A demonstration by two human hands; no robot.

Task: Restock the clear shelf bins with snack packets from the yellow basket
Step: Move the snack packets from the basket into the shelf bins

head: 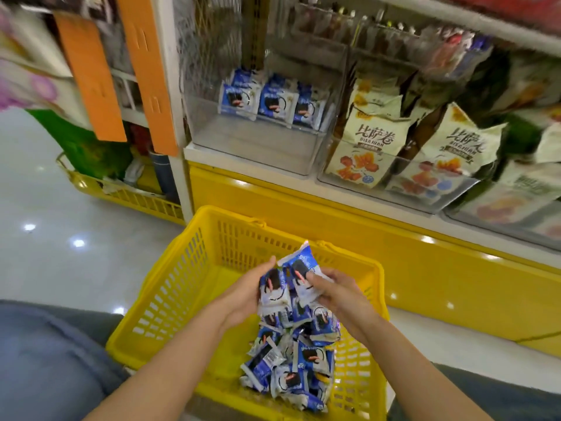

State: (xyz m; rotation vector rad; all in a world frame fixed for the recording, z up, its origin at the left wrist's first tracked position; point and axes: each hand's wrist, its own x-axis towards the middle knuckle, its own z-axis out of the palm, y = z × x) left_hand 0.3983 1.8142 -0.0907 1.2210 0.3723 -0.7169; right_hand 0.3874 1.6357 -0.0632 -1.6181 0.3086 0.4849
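A yellow basket [194, 268] stands on the floor below me, with a heap of blue-and-white snack packets [291, 366] in its right half. Above the heap, my left hand [243, 296] and my right hand [337, 290] together hold a small bunch of the same packets [288, 284], one hand on each side. Up on the shelf, a clear bin [258, 138] holds three such packets [270, 98] standing at its back.
Right of that bin, another clear bin [394, 189] is full of cream-coloured snack bags [373, 141]. The shelf base [425, 268] is yellow. A second yellow basket [127, 196] with goods sits at the left by orange strips [91, 71]. My knees flank the basket.
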